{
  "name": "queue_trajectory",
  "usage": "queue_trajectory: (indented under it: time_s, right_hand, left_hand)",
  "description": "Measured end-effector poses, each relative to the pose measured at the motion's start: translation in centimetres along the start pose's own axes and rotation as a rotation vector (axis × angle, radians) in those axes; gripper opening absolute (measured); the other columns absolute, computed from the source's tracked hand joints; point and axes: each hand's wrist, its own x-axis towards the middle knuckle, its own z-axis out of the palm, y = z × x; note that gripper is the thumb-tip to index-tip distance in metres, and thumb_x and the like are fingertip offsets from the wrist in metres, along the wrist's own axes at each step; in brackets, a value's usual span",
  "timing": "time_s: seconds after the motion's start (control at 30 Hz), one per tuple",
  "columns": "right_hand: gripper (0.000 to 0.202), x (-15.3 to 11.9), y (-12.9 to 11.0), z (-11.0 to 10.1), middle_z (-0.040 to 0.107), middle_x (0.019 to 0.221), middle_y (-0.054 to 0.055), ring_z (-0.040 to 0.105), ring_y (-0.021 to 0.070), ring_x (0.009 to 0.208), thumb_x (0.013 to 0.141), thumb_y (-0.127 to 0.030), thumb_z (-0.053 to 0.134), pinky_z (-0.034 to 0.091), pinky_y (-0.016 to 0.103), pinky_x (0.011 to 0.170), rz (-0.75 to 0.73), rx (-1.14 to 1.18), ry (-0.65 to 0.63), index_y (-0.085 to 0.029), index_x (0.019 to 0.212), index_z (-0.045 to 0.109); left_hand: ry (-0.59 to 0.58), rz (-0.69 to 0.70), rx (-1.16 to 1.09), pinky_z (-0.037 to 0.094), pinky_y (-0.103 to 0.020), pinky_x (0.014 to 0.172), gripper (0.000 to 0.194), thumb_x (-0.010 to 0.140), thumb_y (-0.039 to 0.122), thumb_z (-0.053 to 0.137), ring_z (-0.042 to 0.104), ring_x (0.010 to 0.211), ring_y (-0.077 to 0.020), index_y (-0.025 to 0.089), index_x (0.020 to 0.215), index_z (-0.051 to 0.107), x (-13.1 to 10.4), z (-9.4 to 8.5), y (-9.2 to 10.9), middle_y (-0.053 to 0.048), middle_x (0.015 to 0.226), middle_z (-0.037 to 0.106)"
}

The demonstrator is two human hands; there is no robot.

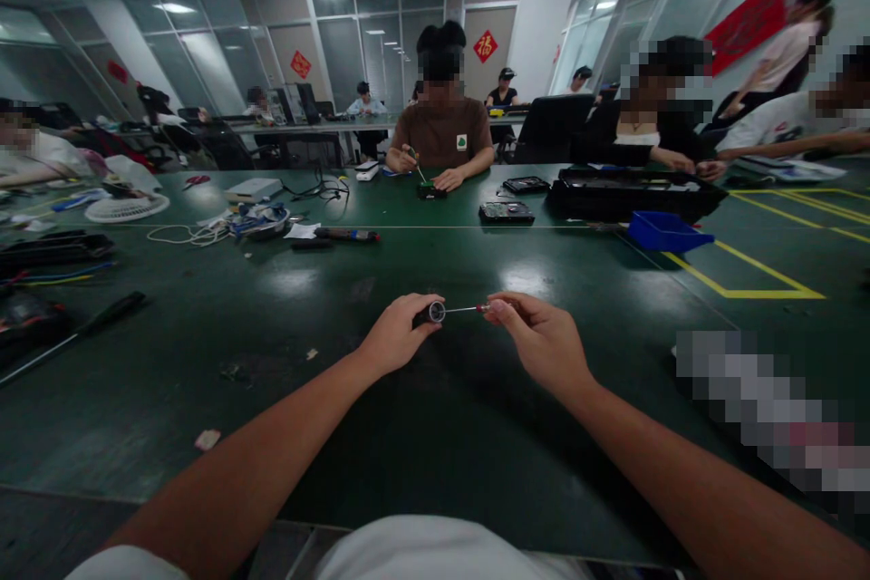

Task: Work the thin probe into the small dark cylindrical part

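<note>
My left hand [402, 328] is closed round a small dark cylindrical part [436, 313]. Its round end, with a pale ring and a dark inside, faces me. In my right hand [544, 337] is a screwdriver [463, 309], gripped by the handle, which my fingers mostly cover. Its thin metal shaft points left, and a red collar shows by my fingertips. The tip meets the right side of the cylindrical part; whether it sits in a screw is too small to tell. Both hands are above the green table [435, 435].
Beyond my hands lie a dark-handled tool [348, 236], a hard drive [507, 213], a blue tray [670, 232] and a long black housing [635, 192]. At left are a long screwdriver [82, 331] and cables [258, 219]. A co-worker [441, 131] sits opposite, working on a small part.
</note>
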Motion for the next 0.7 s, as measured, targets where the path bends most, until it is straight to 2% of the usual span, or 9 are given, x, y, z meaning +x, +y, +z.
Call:
queue_trajectory:
  time_s: [0.2,0.4,0.47,0.6,0.7]
  right_hand:
    - [0.033,0.1,0.0,-0.1,0.079,0.088,0.006,0.074,0.0228,0.080,0.090,-0.050,0.062,0.053,0.034,0.073,0.045,-0.003,0.016,-0.021,0.097,0.076]
    - [0.038,0.0,-1.0,-0.6,0.067,0.057,0.001,0.061,0.0171,0.052,0.087,-0.055,0.063,0.040,0.029,0.051,0.016,-0.214,0.023,-0.020,0.079,0.077]
    - [0.034,0.0,-0.8,-0.5,0.068,0.061,0.001,0.063,0.0175,0.055,0.089,-0.051,0.061,0.042,0.029,0.054,-0.012,-0.196,0.006,-0.020,0.085,0.075]
    - [0.021,0.0,-0.2,-0.2,0.075,0.083,0.003,0.071,0.0201,0.075,0.091,-0.036,0.056,0.051,0.031,0.068,-0.079,-0.095,-0.080,-0.022,0.101,0.068]
    - [0.022,-0.1,-0.1,-0.2,0.073,0.078,0.003,0.071,0.0207,0.073,0.093,-0.038,0.054,0.051,0.032,0.067,-0.052,-0.096,-0.133,-0.023,0.100,0.068]
  left_hand:
    - [-0.013,0.028,0.024,0.045,-0.041,0.101,0.039,0.089,0.017,0.070,0.061,0.112,-0.0236,0.024,0.127,0.064,-0.1,0.0,-0.1,-0.005,0.119,0.069]
    - [-0.031,0.001,0.090,0.045,-0.042,0.099,0.038,0.091,0.022,0.068,0.062,0.104,-0.0233,0.025,0.129,0.063,-0.2,-0.3,0.6,-0.004,0.119,0.070]
    - [-0.043,0.006,0.101,0.045,-0.042,0.098,0.039,0.091,0.023,0.068,0.062,0.103,-0.0232,0.025,0.129,0.062,-0.2,-0.4,0.7,-0.004,0.119,0.070]
    - [-0.038,0.022,0.111,0.044,-0.043,0.098,0.039,0.092,0.025,0.068,0.062,0.104,-0.0237,0.025,0.130,0.062,-0.2,-0.3,0.5,-0.004,0.117,0.070]
    - [-0.031,0.026,0.115,0.043,-0.045,0.101,0.039,0.092,0.026,0.066,0.061,0.106,-0.0243,0.027,0.131,0.061,-0.3,-0.3,0.1,-0.005,0.119,0.070]
